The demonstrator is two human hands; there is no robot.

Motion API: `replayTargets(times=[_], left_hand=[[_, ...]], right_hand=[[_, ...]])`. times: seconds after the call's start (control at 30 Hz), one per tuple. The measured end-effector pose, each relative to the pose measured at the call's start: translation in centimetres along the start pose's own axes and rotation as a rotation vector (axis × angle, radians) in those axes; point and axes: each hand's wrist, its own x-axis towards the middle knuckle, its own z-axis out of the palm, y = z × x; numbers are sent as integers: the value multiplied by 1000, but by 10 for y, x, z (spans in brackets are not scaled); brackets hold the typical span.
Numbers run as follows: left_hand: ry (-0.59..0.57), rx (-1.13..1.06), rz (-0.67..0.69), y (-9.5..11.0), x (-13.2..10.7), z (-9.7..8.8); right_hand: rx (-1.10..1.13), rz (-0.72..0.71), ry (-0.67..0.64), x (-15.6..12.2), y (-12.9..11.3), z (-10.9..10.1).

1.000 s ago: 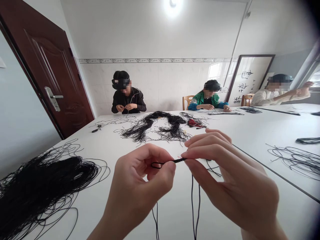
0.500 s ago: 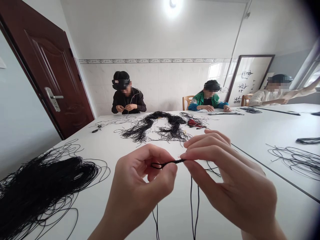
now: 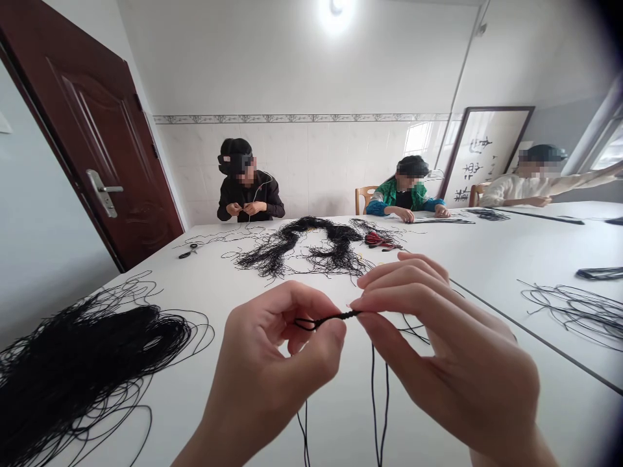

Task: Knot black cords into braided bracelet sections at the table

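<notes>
A short knotted length of black cord [image 3: 335, 317] is stretched between my two hands above the white table [image 3: 487, 259]. My left hand [image 3: 272, 363] pinches its looped left end between thumb and forefinger. My right hand [image 3: 452, 350] pinches the braided right end with thumb and fingertips, the other fingers held out above. Loose cord strands [image 3: 374, 402] hang down from the knot towards me.
A big heap of black cord [image 3: 82, 363] lies at my left. Another bundle [image 3: 311, 243] sits mid-table with red scissors [image 3: 379, 240] beside it and black scissors [image 3: 187, 250] further left. More cords [image 3: 574, 308] lie right. Three people work at the far side.
My hands hold almost still; the cord between them sags slightly. The person at far right has stretched an arm further out to the right.
</notes>
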Motion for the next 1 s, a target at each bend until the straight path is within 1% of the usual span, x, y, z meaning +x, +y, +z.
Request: replayTargets(times=[0.37, 0.63, 1.0], left_hand=[[-34, 16, 3, -2, 0, -1], [-33, -8, 11, -2, 0, -1], [-34, 12, 25, -4, 0, 0]], right_hand=[[-11, -6, -12, 0, 0, 0], [-13, -5, -11, 1, 0, 1], [-26, -1, -21, 2, -2, 0]])
